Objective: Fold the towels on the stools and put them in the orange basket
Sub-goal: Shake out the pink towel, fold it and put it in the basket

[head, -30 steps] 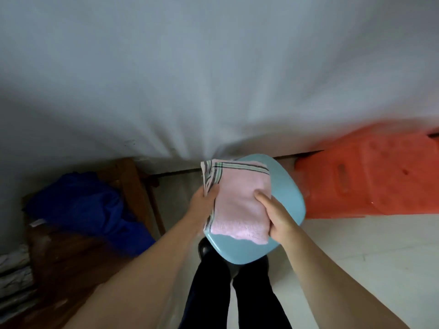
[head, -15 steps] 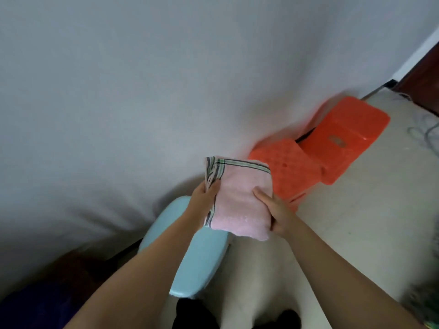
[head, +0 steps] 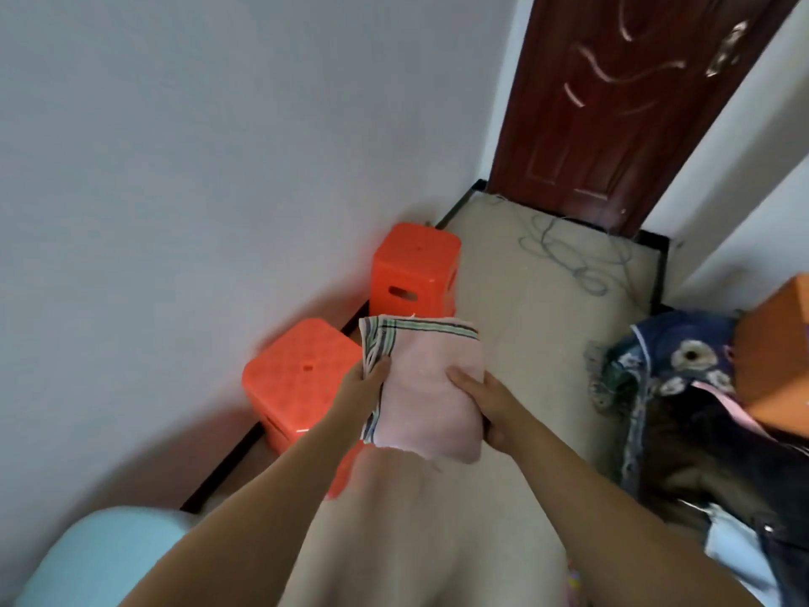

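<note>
A folded pink towel [head: 427,389] with a striped green and grey border is held up in the air in front of me. My left hand [head: 365,385] pinches its left edge and my right hand [head: 479,398] grips its right edge, thumb on top. A light blue stool [head: 100,558] shows at the bottom left. At the right edge an orange object [head: 777,365], possibly the basket, is only partly in view.
Two orange plastic stools [head: 302,378] [head: 413,269] stand along the grey wall. A dark red door [head: 613,102] closes the far end, with a loose cord [head: 564,251] on the floor before it. A pile of dark blue floral cloth [head: 683,387] lies at the right.
The view has swung to the right: the blue stool slid to the bottom left, and the door and the cloth pile came into sight. Both hands keep the same hold on the towel.
</note>
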`<control>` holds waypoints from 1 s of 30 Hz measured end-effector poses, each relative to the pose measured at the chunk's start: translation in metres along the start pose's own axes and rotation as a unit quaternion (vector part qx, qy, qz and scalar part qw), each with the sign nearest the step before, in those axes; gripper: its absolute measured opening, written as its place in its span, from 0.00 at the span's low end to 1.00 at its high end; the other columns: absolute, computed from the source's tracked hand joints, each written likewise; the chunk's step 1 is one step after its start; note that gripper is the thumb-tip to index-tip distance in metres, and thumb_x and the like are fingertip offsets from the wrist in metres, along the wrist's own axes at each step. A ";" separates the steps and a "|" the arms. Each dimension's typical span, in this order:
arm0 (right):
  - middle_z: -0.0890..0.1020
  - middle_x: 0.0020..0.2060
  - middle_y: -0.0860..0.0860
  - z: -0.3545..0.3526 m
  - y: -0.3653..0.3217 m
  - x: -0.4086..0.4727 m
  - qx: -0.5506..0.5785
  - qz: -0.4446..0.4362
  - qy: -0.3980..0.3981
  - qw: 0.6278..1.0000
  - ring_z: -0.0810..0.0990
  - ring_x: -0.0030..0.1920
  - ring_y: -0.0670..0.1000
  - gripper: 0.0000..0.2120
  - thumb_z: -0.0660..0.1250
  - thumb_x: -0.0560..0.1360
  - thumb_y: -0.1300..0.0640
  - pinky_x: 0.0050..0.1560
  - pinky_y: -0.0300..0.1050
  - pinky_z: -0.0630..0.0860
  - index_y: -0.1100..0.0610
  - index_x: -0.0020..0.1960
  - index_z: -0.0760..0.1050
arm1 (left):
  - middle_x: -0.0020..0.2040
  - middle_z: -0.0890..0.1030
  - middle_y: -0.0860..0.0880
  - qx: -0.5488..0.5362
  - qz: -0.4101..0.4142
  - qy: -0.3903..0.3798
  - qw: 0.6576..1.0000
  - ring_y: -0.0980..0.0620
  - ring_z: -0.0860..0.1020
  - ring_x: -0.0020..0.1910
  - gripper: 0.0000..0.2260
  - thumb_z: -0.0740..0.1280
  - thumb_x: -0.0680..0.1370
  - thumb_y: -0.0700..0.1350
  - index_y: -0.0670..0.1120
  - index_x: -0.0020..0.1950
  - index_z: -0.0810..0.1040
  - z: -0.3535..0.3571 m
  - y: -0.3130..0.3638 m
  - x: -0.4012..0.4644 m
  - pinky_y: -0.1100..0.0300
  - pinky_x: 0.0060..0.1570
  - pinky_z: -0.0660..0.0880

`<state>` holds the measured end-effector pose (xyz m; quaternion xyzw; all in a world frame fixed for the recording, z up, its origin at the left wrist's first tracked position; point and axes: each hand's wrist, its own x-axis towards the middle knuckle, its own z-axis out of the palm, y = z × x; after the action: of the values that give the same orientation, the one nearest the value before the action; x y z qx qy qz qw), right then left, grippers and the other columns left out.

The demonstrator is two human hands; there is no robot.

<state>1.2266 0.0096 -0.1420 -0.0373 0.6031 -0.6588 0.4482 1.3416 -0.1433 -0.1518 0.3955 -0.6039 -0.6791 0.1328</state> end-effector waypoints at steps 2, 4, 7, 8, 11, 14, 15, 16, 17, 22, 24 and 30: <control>0.83 0.55 0.56 -0.038 -0.015 0.000 0.015 -0.018 0.018 1.000 0.82 0.55 0.56 0.19 0.69 0.74 0.54 0.50 0.50 0.80 0.58 0.63 0.74 | 0.46 0.81 0.47 0.012 0.019 -0.032 0.999 0.51 0.78 0.44 0.08 0.63 0.80 0.45 0.45 0.54 0.78 0.042 0.014 0.013 0.57 0.45 0.76; 0.83 0.54 0.56 -0.074 -0.027 0.000 0.038 -0.031 0.044 0.998 0.82 0.54 0.55 0.21 0.71 0.72 0.53 0.49 0.49 0.81 0.59 0.63 0.74 | 0.48 0.81 0.46 0.027 0.035 -0.064 0.997 0.50 0.78 0.47 0.07 0.63 0.79 0.45 0.45 0.53 0.78 0.083 0.026 0.025 0.53 0.52 0.75; 0.84 0.52 0.54 -0.126 -0.042 0.005 0.077 -0.037 0.090 0.992 0.84 0.52 0.55 0.26 0.75 0.66 0.49 0.44 0.47 0.81 0.57 0.61 0.75 | 0.49 0.82 0.46 0.059 0.037 -0.117 0.991 0.50 0.78 0.48 0.11 0.63 0.79 0.48 0.43 0.56 0.78 0.143 0.037 0.048 0.55 0.52 0.75; 0.85 0.52 0.54 -0.136 -0.045 0.007 0.077 -0.038 0.098 0.991 0.84 0.51 0.55 0.27 0.75 0.64 0.48 0.43 0.47 0.81 0.56 0.60 0.76 | 0.50 0.82 0.47 0.070 0.037 -0.126 0.989 0.50 0.78 0.48 0.12 0.63 0.79 0.48 0.43 0.57 0.78 0.155 0.040 0.054 0.56 0.51 0.76; 0.86 0.49 0.51 -0.182 -0.068 0.022 0.092 -0.046 0.142 0.985 0.84 0.48 0.54 0.23 0.76 0.64 0.48 0.41 0.48 0.81 0.53 0.57 0.77 | 0.48 0.81 0.49 0.091 0.051 -0.166 0.981 0.56 0.78 0.43 0.11 0.63 0.79 0.49 0.45 0.56 0.78 0.211 0.054 0.085 0.64 0.40 0.75; 0.85 0.50 0.52 -0.224 -0.097 0.049 0.112 -0.063 0.187 0.974 0.83 0.50 0.56 0.18 0.74 0.69 0.51 0.42 0.49 0.81 0.52 0.57 0.77 | 0.47 0.81 0.47 0.093 0.060 -0.205 0.972 0.52 0.78 0.45 0.10 0.62 0.80 0.48 0.44 0.55 0.78 0.267 0.072 0.123 0.61 0.42 0.74; 0.85 0.51 0.53 -0.237 -0.110 0.059 0.119 -0.068 0.200 0.970 0.83 0.52 0.57 0.16 0.73 0.70 0.52 0.43 0.50 0.81 0.53 0.57 0.77 | 0.47 0.81 0.46 0.094 0.065 -0.218 0.969 0.51 0.78 0.46 0.09 0.62 0.80 0.47 0.44 0.55 0.78 0.286 0.082 0.138 0.61 0.44 0.74; 0.85 0.50 0.53 -0.250 -0.123 0.070 0.128 -0.078 0.211 0.966 0.83 0.51 0.57 0.15 0.72 0.71 0.53 0.43 0.51 0.81 0.53 0.56 0.77 | 0.48 0.81 0.46 0.093 0.069 -0.231 0.966 0.50 0.77 0.46 0.09 0.62 0.80 0.46 0.44 0.55 0.77 0.305 0.092 0.153 0.61 0.44 0.74; 0.85 0.48 0.52 -0.260 -0.134 0.078 0.134 -0.086 0.224 0.962 0.83 0.50 0.56 0.12 0.71 0.72 0.55 0.42 0.50 0.81 0.52 0.55 0.77 | 0.48 0.80 0.45 0.094 0.074 -0.241 0.963 0.50 0.77 0.46 0.08 0.63 0.80 0.46 0.44 0.54 0.77 0.322 0.101 0.167 0.63 0.42 0.74; 0.85 0.48 0.51 -0.314 -0.192 0.120 0.188 -0.126 0.280 0.933 0.83 0.48 0.53 0.08 0.68 0.74 0.58 0.40 0.48 0.80 0.52 0.54 0.77 | 0.47 0.80 0.47 0.175 0.106 -0.294 0.934 0.50 0.77 0.46 0.09 0.62 0.80 0.49 0.45 0.53 0.77 0.414 0.152 0.239 0.63 0.40 0.72; 0.83 0.52 0.52 -0.332 -0.206 0.128 0.197 -0.134 0.303 0.923 0.81 0.51 0.54 0.10 0.69 0.74 0.58 0.46 0.51 0.79 0.52 0.55 0.76 | 0.45 0.80 0.49 0.188 0.119 -0.314 0.923 0.54 0.77 0.42 0.08 0.62 0.79 0.49 0.46 0.51 0.77 0.444 0.162 0.256 0.67 0.35 0.73; 0.83 0.52 0.53 -0.424 -0.226 0.136 0.238 -0.127 0.373 0.888 0.82 0.52 0.57 0.14 0.71 0.73 0.54 0.45 0.52 0.79 0.52 0.57 0.75 | 0.47 0.81 0.47 0.207 0.093 -0.389 0.893 0.48 0.78 0.47 0.07 0.63 0.79 0.49 0.47 0.51 0.77 0.563 0.166 0.280 0.56 0.49 0.73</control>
<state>0.7723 0.2165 -0.1356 0.2428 0.5408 -0.7993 0.0985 0.7174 0.0359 -0.1270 0.0605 -0.7682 -0.6229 -0.1347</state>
